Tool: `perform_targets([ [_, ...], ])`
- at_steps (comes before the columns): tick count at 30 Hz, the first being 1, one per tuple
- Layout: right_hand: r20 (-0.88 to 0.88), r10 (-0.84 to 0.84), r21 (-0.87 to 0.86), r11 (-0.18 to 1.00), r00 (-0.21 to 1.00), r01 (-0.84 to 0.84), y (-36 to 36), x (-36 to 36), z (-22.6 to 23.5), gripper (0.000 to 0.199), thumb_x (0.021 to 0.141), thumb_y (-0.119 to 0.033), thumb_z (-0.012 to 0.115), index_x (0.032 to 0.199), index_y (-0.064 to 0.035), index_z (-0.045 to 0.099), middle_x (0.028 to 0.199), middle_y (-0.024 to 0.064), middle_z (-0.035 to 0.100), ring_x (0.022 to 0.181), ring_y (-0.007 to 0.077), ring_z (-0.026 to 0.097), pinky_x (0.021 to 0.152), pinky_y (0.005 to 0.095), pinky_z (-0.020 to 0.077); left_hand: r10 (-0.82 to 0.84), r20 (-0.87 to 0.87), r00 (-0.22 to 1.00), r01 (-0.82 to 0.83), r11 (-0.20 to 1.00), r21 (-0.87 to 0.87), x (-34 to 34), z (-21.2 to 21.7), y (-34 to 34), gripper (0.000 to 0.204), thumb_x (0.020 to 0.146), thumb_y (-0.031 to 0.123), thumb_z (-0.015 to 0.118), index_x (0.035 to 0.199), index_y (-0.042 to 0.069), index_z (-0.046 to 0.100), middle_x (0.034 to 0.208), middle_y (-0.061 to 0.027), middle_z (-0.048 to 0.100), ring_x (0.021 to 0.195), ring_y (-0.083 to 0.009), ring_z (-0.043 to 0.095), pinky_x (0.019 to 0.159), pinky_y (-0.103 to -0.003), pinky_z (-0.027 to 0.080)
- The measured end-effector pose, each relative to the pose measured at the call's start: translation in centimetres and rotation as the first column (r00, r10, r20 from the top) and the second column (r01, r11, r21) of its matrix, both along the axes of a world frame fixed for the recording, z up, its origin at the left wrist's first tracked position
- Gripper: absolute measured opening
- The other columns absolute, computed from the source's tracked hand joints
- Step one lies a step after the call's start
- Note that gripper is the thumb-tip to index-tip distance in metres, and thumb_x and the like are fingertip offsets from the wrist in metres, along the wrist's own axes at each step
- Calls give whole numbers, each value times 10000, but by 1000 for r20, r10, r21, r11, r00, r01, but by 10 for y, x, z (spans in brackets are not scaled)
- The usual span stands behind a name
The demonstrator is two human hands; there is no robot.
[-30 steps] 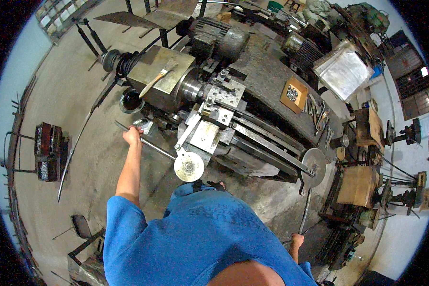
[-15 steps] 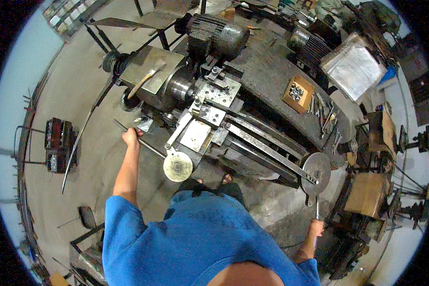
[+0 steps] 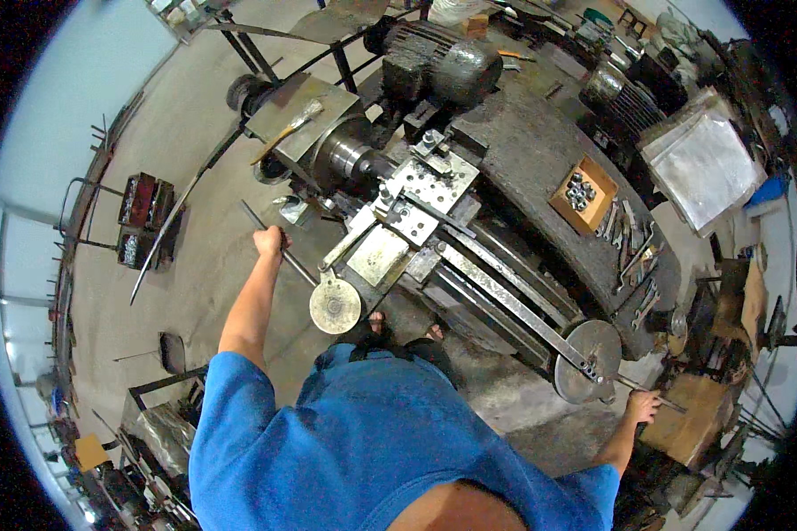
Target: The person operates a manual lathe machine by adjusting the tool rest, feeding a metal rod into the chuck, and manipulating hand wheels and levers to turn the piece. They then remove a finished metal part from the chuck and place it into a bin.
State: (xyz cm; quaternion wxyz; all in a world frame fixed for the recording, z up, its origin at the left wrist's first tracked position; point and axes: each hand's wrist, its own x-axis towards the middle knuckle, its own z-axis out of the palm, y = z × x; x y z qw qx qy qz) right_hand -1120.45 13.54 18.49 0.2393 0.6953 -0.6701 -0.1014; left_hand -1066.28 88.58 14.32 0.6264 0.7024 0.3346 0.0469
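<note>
A lathe-like machine lies in front of me, with a metal chuck (image 3: 350,157) and a drilled tool carriage (image 3: 438,181). My left hand (image 3: 272,241) is wrapped round a long steel bar (image 3: 301,269), which leads to a pale round disc (image 3: 335,306) on a short arm below the carriage. At the far right end of the bed, my right hand (image 3: 644,406) grips a lever rod (image 3: 627,381) that sticks out from a larger grey disc (image 3: 580,358). A flat steel link (image 3: 514,301) joins that disc to the carriage.
An electric motor (image 3: 438,66) sits behind the chuck. On the dark bench (image 3: 522,133) stand an open box of small metal parts (image 3: 584,195) and several wrenches (image 3: 642,257). A wooden-handled brush (image 3: 288,133) lies on the headstock. Red bins (image 3: 142,208) stand on the left.
My right hand has swung the lever rod outward to the right, turning the large disc. My left hand keeps its hold on the bar. The whole view has shifted slightly.
</note>
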Motion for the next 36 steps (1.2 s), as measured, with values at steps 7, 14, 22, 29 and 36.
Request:
perform_targets([
  [7, 38, 242, 119, 962, 969, -245, 110, -116, -109, 304, 762, -323, 522, 949, -84, 532, 926, 141, 565, 826, 285, 570, 662, 448, 439, -430, -108, 896, 411, 897, -163, 4, 32, 46, 356, 827, 284, 562, 883, -67, 531, 699, -140, 608, 515, -206, 597, 437, -269, 478],
  [14, 127, 639, 769, 419, 758, -483, 304, -134, -151, 149, 684, -248, 597, 705, -113, 656, 712, 72, 642, 584, 236, 584, 487, 364, 432, -443, -324, 836, 545, 744, 386, 68, -71, 144, 470, 781, 392, 596, 1047, 9, 541, 914, -185, 614, 790, -303, 614, 650, -392, 488],
  [22, 800, -306, 550, 716, 516, -430, 336, -38, -94, 124, 674, -73, 597, 760, 14, 611, 630, 87, 593, 593, 200, 591, 502, 313, 465, -641, -619, 454, 626, -265, 734, 122, -48, 62, 414, 746, 304, 615, 1072, 61, 538, 986, -152, 564, 970, -300, 544, 810, -447, 435],
  [29, 867, -284, 487, 653, 409, -580, 378, 46, -44, 188, 714, -66, 586, 859, 50, 617, 748, 72, 610, 643, 144, 569, 575, 260, 455, -619, -506, 601, 572, -110, 813, 125, -92, 68, 379, 844, 396, 484, 836, 24, 555, 763, -173, 609, 667, -332, 613, 589, -439, 487],
  [36, 768, -81, 520, 658, 636, -545, 403, 182, 80, 144, 754, -106, 575, 791, 17, 641, 635, 38, 590, 585, 84, 516, 531, 242, 409, -564, -333, 755, 557, 284, 780, 108, -152, 45, 299, 801, 274, 498, 852, -21, 520, 768, -216, 612, 680, -378, 601, 628, -475, 471],
])
